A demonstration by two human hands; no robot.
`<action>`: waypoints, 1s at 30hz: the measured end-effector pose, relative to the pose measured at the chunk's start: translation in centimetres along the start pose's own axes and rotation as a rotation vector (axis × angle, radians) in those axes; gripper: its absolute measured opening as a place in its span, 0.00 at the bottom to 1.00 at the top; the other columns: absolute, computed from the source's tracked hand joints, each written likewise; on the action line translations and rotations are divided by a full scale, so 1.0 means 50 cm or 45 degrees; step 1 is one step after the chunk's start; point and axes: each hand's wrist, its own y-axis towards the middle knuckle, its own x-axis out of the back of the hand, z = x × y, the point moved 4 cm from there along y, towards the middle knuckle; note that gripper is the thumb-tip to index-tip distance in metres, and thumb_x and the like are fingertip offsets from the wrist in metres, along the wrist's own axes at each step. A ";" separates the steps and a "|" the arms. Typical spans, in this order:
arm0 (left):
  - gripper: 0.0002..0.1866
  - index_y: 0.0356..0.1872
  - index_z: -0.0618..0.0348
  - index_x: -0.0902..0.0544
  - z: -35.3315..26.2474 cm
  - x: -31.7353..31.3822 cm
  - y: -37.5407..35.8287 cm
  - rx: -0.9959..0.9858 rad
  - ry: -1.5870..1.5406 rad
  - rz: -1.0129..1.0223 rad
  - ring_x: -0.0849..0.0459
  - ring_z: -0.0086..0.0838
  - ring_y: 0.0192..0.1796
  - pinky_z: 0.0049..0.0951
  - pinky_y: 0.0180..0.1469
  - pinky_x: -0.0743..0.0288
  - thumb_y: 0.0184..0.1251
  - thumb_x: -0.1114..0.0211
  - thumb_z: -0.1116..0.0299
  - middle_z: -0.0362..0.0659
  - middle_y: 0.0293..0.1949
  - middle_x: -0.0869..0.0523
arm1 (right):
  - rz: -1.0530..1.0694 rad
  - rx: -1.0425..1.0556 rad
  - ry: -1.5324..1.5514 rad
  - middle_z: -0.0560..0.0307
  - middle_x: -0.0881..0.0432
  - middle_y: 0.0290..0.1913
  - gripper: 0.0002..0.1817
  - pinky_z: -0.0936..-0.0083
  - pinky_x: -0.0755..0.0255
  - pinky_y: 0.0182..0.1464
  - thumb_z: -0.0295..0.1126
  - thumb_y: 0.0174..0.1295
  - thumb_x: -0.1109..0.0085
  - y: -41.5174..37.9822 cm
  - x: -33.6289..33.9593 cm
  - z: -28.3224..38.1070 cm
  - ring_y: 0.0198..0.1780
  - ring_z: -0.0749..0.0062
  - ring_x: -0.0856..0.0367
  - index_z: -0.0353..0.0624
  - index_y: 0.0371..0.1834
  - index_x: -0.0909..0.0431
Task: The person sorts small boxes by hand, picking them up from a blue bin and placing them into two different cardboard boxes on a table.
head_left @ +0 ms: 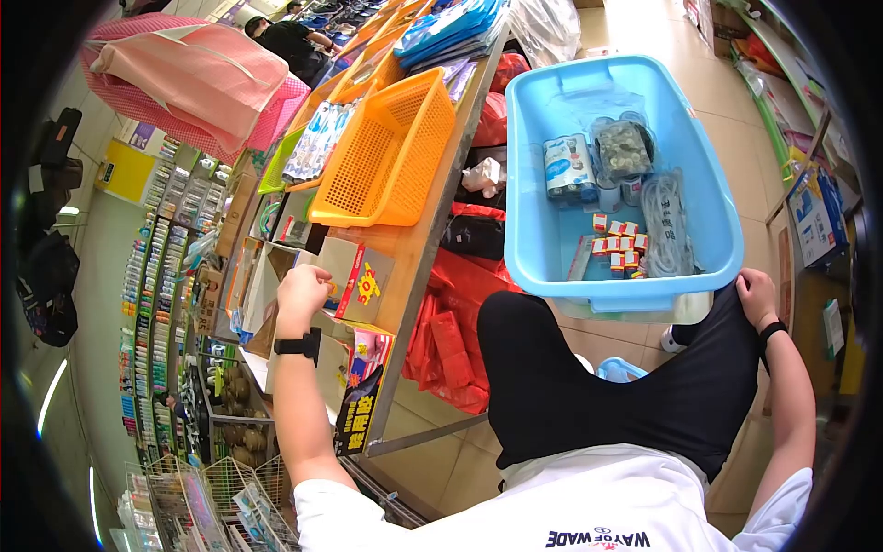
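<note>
Along the near part of the wooden bench (405,250), set in from its long metal-trimmed edge, the left hand (303,291) is held with curled fingers just beside an open brown cardboard box (375,267) that has a red strip and a large "502" printed on it; whether the fingers grip anything, I cannot tell. Well apart from it, past that same long edge, the right hand (756,296) rests on the knee of the black trousers (635,396), just beside a corner of a light-blue rectangular plastic tub (635,288); its fingertips are hidden, so their hold cannot be told. Inside the tub lie a cluster of small red, white and yellow boxes (618,245), a coil of white cord in clear plastic wrapping (664,225), a white-and-blue printed packet (568,164) and a clear plastic pack of greyish round items (624,149). Toward the far end of the bench, beyond the cardboard box, an orange perforated plastic basket (425,158) stands near the long edge. Near the bench's closest corner is a black box with yellow lettering (357,414), and red plastic bags (451,340) hang or lie beneath the long edge.
</note>
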 end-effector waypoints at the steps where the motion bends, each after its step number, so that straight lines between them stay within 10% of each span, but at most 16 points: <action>1: 0.13 0.45 0.47 0.07 -0.001 -0.003 0.000 0.000 0.000 0.000 0.09 0.38 0.50 0.36 0.56 0.17 0.58 0.26 0.62 0.45 0.45 0.08 | -0.003 0.006 -0.014 0.44 0.15 0.33 0.12 0.57 0.24 0.44 0.33 0.64 0.46 -0.001 0.001 0.002 0.38 0.46 0.16 0.38 0.31 0.17; 16: 0.16 0.38 0.57 0.08 0.024 -0.041 0.001 0.004 0.059 0.134 0.08 0.37 0.42 0.35 0.50 0.17 0.49 0.22 0.59 0.48 0.36 0.08 | -0.006 -0.006 0.012 0.44 0.15 0.34 0.12 0.57 0.24 0.45 0.34 0.64 0.46 -0.006 0.000 -0.005 0.40 0.46 0.17 0.38 0.31 0.17; 19: 0.15 0.41 0.50 0.07 0.008 -0.032 -0.008 0.032 0.050 0.142 0.12 0.41 0.53 0.39 0.57 0.18 0.51 0.24 0.61 0.47 0.48 0.10 | 0.006 -0.019 0.011 0.45 0.15 0.34 0.12 0.56 0.24 0.46 0.34 0.64 0.46 -0.008 0.002 0.000 0.41 0.46 0.17 0.39 0.31 0.17; 30: 0.11 0.43 0.57 0.11 -0.311 0.174 -0.110 -0.564 -0.256 -0.456 0.13 0.39 0.42 0.38 0.48 0.20 0.66 0.30 0.63 0.48 0.43 0.15 | 0.139 0.265 -0.265 0.47 0.15 0.33 0.10 0.56 0.24 0.48 0.34 0.61 0.44 0.005 -0.012 0.049 0.41 0.49 0.16 0.41 0.27 0.19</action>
